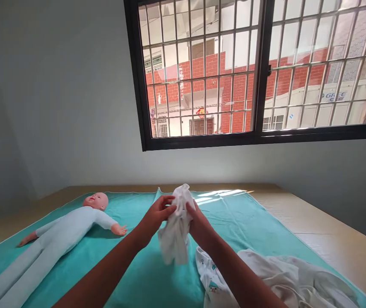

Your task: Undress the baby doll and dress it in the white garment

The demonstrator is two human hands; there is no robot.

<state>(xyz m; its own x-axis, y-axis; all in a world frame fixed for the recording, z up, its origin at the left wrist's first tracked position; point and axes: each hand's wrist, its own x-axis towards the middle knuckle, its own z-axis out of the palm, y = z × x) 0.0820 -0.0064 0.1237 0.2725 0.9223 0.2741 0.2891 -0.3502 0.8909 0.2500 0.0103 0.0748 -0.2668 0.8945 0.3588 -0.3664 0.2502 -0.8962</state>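
Observation:
Both hands hold up a small white garment point(175, 231) above a teal sheet point(131, 273). My left hand point(157, 214) pinches its upper left part with closed fingers. My right hand point(199, 224) grips its right side, fingers curled into the cloth. The garment hangs crumpled between them, its lower end dangling just above the sheet. A baby doll point(57, 235) in a pale one-piece suit lies on its back to the left, head toward the wall, one arm stretched toward my left hand.
A heap of white baby clothes point(282, 273), one with small printed figures, lies at the lower right under my right forearm. The sheet covers a wooden platform point(324, 226) whose bare boards show at the right. A barred window point(260, 72) fills the wall ahead.

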